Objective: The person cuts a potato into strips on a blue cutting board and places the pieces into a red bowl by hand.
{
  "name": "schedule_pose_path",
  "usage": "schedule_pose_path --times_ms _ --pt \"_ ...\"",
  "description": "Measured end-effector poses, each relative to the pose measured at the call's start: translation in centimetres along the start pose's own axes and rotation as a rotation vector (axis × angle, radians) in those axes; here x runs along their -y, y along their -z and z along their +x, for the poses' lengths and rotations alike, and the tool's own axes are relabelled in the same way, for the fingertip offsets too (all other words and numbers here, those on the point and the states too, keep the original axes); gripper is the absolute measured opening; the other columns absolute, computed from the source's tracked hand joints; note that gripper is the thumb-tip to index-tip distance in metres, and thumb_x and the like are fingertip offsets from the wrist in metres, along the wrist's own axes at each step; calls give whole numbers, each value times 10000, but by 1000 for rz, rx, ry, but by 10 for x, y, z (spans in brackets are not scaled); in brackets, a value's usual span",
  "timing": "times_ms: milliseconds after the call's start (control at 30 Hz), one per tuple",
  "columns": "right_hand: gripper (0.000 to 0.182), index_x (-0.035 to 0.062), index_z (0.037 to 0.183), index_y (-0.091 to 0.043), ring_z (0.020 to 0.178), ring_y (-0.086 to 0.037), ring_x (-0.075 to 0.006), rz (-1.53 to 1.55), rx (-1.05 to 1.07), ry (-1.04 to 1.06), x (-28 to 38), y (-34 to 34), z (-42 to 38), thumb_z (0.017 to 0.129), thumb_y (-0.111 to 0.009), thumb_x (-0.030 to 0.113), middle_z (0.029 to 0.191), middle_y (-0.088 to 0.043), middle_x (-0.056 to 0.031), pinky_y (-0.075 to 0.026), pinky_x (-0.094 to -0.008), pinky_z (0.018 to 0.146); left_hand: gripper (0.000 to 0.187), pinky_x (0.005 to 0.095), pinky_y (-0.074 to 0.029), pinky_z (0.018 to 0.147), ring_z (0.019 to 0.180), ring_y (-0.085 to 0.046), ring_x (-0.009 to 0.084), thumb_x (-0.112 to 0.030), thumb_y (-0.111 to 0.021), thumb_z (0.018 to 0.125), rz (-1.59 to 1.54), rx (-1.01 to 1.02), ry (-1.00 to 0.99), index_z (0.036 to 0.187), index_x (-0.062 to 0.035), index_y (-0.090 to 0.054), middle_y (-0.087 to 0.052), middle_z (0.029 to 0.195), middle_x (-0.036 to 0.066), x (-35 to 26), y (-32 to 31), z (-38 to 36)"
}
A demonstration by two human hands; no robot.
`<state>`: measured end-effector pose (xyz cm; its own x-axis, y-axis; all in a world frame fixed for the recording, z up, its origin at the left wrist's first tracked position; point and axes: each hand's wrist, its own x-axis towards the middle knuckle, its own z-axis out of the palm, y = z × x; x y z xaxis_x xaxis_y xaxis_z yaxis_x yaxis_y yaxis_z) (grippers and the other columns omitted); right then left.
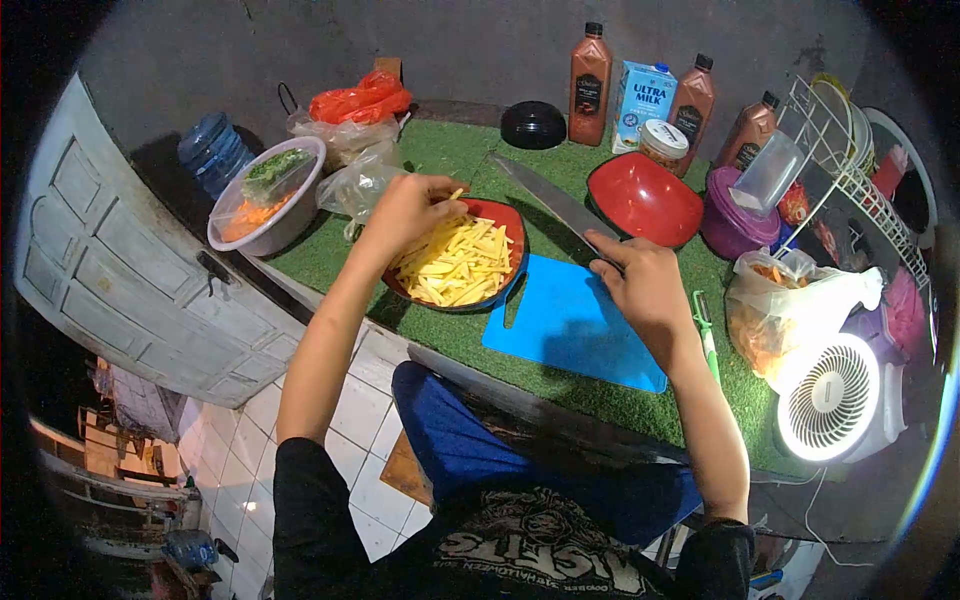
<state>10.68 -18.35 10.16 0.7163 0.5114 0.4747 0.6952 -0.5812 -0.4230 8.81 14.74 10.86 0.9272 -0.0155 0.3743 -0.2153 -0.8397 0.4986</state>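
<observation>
The pale yellow strips (pixel 455 262) lie heaped in a dark-rimmed red bowl (pixel 516 232) on the bench (pixel 455 350), left of the middle. The left hand (pixel 422 208) is over the far left part of this bowl, its grip closed on a single strip (pixel 458 194) at the fingertips. The right hand (pixel 645 275) is clenched round the handle of a large knife (pixel 560 205), whose blade slants toward the far left with the tip well apart from the bowl.

Under the right hand and to its near left lies a blue cutting board (pixel 570 325), just beside the heaped bowl. A green-handled peeler (pixel 708 340) lies to the right of the board. Beyond the knife, on the right, is a glossy red dish (pixel 640 195), with a purple container (pixel 738 215) beside it.

Along the far side stand a black bowl (pixel 533 125), a brown bottle (pixel 590 90), a blue milk carton (pixel 643 105) and a white-lidded jar (pixel 664 145). At the far left, a pale basin (pixel 290 222) holds green and orange pieces. At the near right, a plastic bag (pixel 780 315) with orange contents sits by a round white fan (pixel 828 395).
</observation>
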Motion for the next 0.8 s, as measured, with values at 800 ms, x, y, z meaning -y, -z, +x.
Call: schedule_pose_path --times_ms 800 --pt "560 87 1502 -455 640 -626 -195 395 -96 -717 -7 78 -152 979 -597 229 734 -648 -125 -509 -360 692 411 441 -519 960 1081 -646 381 -269 -715 905 -157 224 -400 1224 -16 -655 -655 1188 201 -136 -175 8"
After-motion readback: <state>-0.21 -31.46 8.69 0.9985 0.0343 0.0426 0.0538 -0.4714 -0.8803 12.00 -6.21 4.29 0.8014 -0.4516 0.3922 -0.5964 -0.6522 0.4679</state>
